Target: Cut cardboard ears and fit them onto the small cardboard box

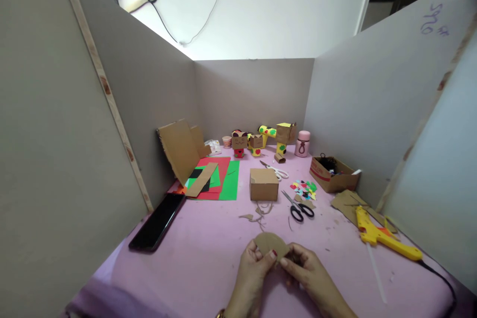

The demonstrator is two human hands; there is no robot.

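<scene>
Near the front of the table, a round piece of cardboard [269,242] is held up between both hands. My left hand [254,269] grips its left side, thumb across the face. On its right edge, my right hand [302,267] pinches with thumb and fingers; some of those fingers are hidden behind. Beyond the hands lie thin curled cardboard strips [259,214]. Behind the strips stands a small closed cardboard box [264,185]. Black-handled scissors [299,208] rest open to the right of the strips.
A yellow glue gun [383,238] lies at right, its cord trailing off. Left are a phone [158,222] and coloured paper sheets [230,181]. Farther back are white-handled scissors [278,171], paper scraps [303,190], an open box [328,176], cardboard figures [239,143] and a pink bottle [302,145].
</scene>
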